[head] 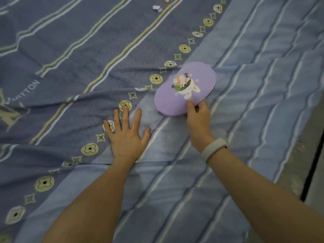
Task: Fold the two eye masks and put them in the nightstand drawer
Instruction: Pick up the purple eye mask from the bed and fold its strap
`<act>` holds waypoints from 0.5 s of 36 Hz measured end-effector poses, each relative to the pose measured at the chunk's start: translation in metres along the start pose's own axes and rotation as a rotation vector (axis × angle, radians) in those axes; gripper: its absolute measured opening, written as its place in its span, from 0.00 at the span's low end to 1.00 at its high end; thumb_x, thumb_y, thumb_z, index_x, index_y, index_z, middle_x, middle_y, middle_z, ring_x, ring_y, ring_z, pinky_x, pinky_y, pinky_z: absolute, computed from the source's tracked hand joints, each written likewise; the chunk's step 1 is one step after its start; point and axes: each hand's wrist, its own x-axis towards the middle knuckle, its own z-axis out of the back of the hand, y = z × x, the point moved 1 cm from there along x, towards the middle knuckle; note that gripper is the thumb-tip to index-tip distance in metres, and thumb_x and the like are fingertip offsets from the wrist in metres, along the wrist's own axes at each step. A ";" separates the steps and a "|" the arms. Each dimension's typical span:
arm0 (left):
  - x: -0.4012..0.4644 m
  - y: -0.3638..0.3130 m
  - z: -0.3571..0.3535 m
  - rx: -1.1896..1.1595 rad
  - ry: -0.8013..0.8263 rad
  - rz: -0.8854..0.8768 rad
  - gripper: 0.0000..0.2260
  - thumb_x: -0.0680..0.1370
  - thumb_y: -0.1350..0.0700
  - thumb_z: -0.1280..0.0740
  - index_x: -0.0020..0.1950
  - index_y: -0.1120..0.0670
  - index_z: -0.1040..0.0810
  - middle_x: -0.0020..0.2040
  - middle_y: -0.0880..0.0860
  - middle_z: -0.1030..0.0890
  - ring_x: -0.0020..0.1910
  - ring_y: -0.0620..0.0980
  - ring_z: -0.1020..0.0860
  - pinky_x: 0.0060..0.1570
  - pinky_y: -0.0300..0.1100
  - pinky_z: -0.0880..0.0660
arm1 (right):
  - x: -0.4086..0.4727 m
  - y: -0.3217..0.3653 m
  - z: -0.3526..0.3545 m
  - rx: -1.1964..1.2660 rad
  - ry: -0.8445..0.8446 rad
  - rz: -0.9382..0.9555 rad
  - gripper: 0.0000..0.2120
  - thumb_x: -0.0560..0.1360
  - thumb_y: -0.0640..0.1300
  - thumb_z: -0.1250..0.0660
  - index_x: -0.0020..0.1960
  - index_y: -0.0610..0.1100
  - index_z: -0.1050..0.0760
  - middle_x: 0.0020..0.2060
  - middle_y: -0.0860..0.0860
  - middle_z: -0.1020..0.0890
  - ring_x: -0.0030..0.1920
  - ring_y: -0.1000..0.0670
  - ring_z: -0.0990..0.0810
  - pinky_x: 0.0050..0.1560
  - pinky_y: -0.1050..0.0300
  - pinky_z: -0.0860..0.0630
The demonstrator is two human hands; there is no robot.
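Two bare forearms are extended over a blue striped bedsheet [175, 199]. The left hand [127, 135] is pressed flat on the fabric, fingers spread wide and holding nothing. The right hand [198, 116], a pale wristband [215, 149] worn above it, is closed on the near edge of a purple eye mask [185, 88]; the thumb is laid on top, the other fingers tucked beneath. The mask, printed with a cartoon figure, is lifted at a tilt just above the sheet, and appears to be already doubled. A second mask and the nightstand drawer are not seen. With so narrow a pinch, the mask could slip or spring open if it is swung quickly. Beyond the mask, the patterned quilt [87, 41] offers broad open room; small scraps [157, 8] lie at the far edge. The bed's edge is close on the right.
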 end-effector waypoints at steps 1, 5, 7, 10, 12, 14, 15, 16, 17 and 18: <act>-0.001 0.000 0.003 -0.018 0.015 0.000 0.28 0.75 0.37 0.48 0.73 0.41 0.49 0.77 0.54 0.47 0.75 0.58 0.52 0.69 0.65 0.60 | -0.019 -0.001 0.008 -0.019 0.017 0.004 0.05 0.78 0.41 0.41 0.45 0.49 0.28 0.46 0.48 0.22 0.46 0.54 0.25 0.50 0.58 0.25; -0.014 -0.005 0.031 -0.291 0.113 0.061 0.22 0.78 0.46 0.44 0.72 0.48 0.39 0.77 0.55 0.45 0.76 0.56 0.52 0.72 0.59 0.58 | -0.091 -0.002 0.045 -0.149 0.074 0.097 0.09 0.77 0.41 0.40 0.40 0.51 0.29 0.37 0.55 0.23 0.33 0.66 0.26 0.35 0.74 0.30; -0.040 -0.012 0.063 -0.669 0.119 0.142 0.19 0.79 0.53 0.42 0.69 0.55 0.34 0.74 0.57 0.38 0.74 0.57 0.44 0.73 0.55 0.48 | -0.126 0.002 0.060 -0.252 0.161 0.075 0.10 0.77 0.41 0.40 0.38 0.46 0.29 0.33 0.53 0.26 0.32 0.61 0.29 0.33 0.67 0.32; -0.111 -0.023 0.114 -0.967 0.181 0.078 0.24 0.77 0.52 0.38 0.72 0.51 0.40 0.76 0.52 0.42 0.74 0.49 0.44 0.72 0.47 0.44 | -0.177 0.008 0.080 -0.444 0.352 0.041 0.10 0.77 0.40 0.40 0.41 0.35 0.28 0.32 0.48 0.29 0.34 0.52 0.33 0.35 0.56 0.36; -0.164 -0.029 0.142 -0.970 0.276 -0.021 0.31 0.73 0.48 0.32 0.72 0.42 0.43 0.76 0.45 0.44 0.74 0.42 0.47 0.70 0.43 0.44 | -0.213 0.020 0.089 -0.525 0.516 0.056 0.08 0.77 0.41 0.40 0.41 0.39 0.27 0.32 0.52 0.29 0.34 0.55 0.31 0.35 0.63 0.35; -0.211 -0.033 0.164 -0.971 0.402 -0.073 0.37 0.67 0.46 0.27 0.69 0.35 0.44 0.75 0.41 0.43 0.73 0.38 0.47 0.70 0.41 0.42 | -0.248 0.036 0.094 -0.585 0.632 0.115 0.11 0.77 0.40 0.39 0.36 0.48 0.28 0.30 0.56 0.30 0.31 0.61 0.30 0.33 0.68 0.35; -0.231 -0.035 0.172 -0.973 0.458 -0.089 0.37 0.64 0.46 0.27 0.67 0.34 0.43 0.74 0.40 0.41 0.72 0.36 0.44 0.69 0.38 0.41 | -0.264 0.043 0.097 -0.577 0.656 0.139 0.13 0.76 0.39 0.38 0.33 0.48 0.29 0.28 0.56 0.31 0.29 0.60 0.31 0.32 0.68 0.36; -0.250 -0.037 0.180 -0.986 0.506 -0.075 0.37 0.63 0.46 0.27 0.66 0.34 0.42 0.71 0.39 0.37 0.69 0.32 0.40 0.65 0.33 0.37 | -0.280 0.050 0.099 -0.543 0.665 0.141 0.12 0.76 0.39 0.37 0.34 0.44 0.28 0.27 0.54 0.31 0.29 0.59 0.33 0.31 0.67 0.36; -0.267 -0.037 0.186 -1.015 0.535 -0.041 0.35 0.63 0.47 0.27 0.65 0.35 0.39 0.66 0.36 0.32 0.63 0.28 0.34 0.58 0.26 0.34 | -0.293 0.056 0.101 -0.509 0.664 0.142 0.09 0.75 0.39 0.37 0.36 0.40 0.25 0.28 0.52 0.28 0.30 0.58 0.33 0.32 0.67 0.36; -0.282 -0.037 0.191 -1.043 0.531 -0.007 0.31 0.64 0.50 0.27 0.63 0.37 0.34 0.59 0.33 0.27 0.55 0.26 0.29 0.49 0.23 0.31 | -0.306 0.063 0.102 -0.483 0.651 0.149 0.07 0.75 0.39 0.36 0.40 0.38 0.24 0.31 0.49 0.24 0.31 0.58 0.31 0.34 0.67 0.34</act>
